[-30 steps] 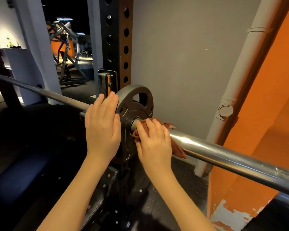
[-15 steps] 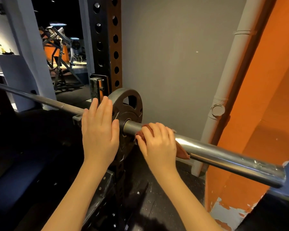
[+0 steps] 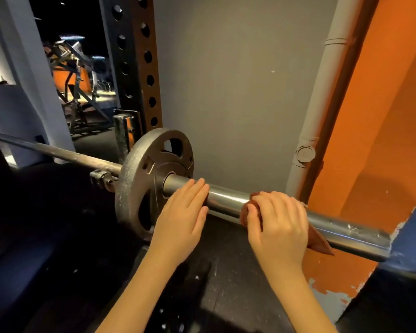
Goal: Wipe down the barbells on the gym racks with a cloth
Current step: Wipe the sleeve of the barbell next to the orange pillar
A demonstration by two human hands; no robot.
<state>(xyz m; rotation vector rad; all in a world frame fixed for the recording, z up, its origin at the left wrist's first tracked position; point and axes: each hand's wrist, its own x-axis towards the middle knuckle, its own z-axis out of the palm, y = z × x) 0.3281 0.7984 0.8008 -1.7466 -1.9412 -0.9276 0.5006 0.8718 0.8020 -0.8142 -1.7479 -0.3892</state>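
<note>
The right hand [image 3: 277,222] curls its fingers round the cloth [image 3: 318,241] on the barbell [image 3: 228,200] — the left hand [image 3: 180,219], fingers straight, rests beside 1 plate [image 3: 135,179].

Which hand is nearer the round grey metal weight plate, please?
Left: left hand rests beside the plate; right hand grips the brown cloth farther along the steel bar.

The person's two forearms were bare to the picture's lower edge; the left hand [image 3: 180,227] and right hand [image 3: 277,224] were bare too, with short fingernails.
</note>
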